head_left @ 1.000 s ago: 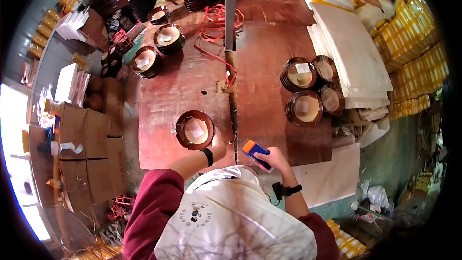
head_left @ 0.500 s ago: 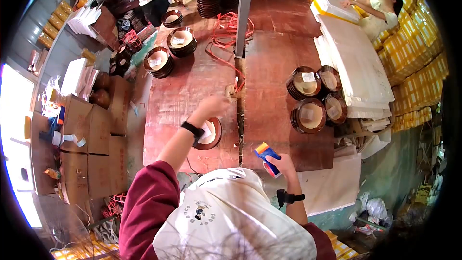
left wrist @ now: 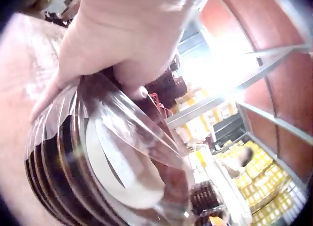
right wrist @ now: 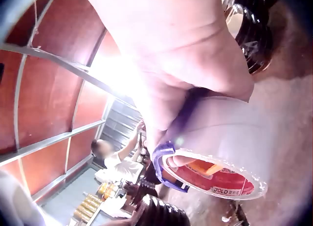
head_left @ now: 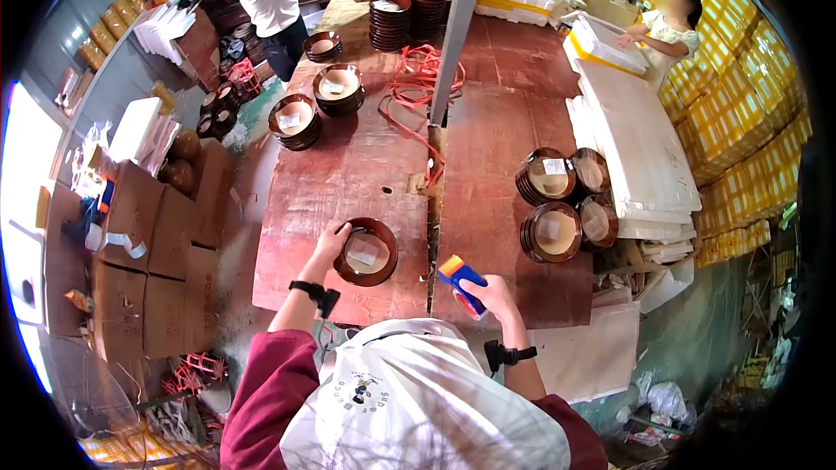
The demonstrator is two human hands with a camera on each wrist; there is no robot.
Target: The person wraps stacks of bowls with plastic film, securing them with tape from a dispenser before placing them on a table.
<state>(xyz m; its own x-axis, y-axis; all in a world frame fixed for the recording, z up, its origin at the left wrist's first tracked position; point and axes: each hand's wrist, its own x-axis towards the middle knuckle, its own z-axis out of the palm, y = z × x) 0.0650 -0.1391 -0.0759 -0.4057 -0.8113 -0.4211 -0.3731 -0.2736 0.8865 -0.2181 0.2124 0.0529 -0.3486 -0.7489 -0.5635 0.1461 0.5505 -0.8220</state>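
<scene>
A stack of brown bowls (head_left: 384,267) with pale insides stands on the near part of the red table, a paper slip (head_left: 364,251) inside the top one. My left hand (head_left: 329,242) grips the stack at its left rim. In the left wrist view its thumb lies at the rim and its fingers go down the ridged side, with clear film (left wrist: 142,138) stretched over the bowls. To the right, above the table's front edge, my right hand (head_left: 496,294) holds a blue and orange tape dispenser (head_left: 461,281). The right wrist view shows its wide tape roll (right wrist: 220,125) with a red core.
Several bowl stacks (head_left: 551,233) stand at the right, others (head_left: 338,91) at the back left. Red strapping (head_left: 418,78) lies near a metal post (head_left: 455,43) at a gap between the boards. White foam sheets (head_left: 631,130) line the right side. Two other people stand farther back.
My left hand has gone from the stack's right side, up across it, to its left rim. My right hand keeps hold of the tape dispenser, close to where it was.
</scene>
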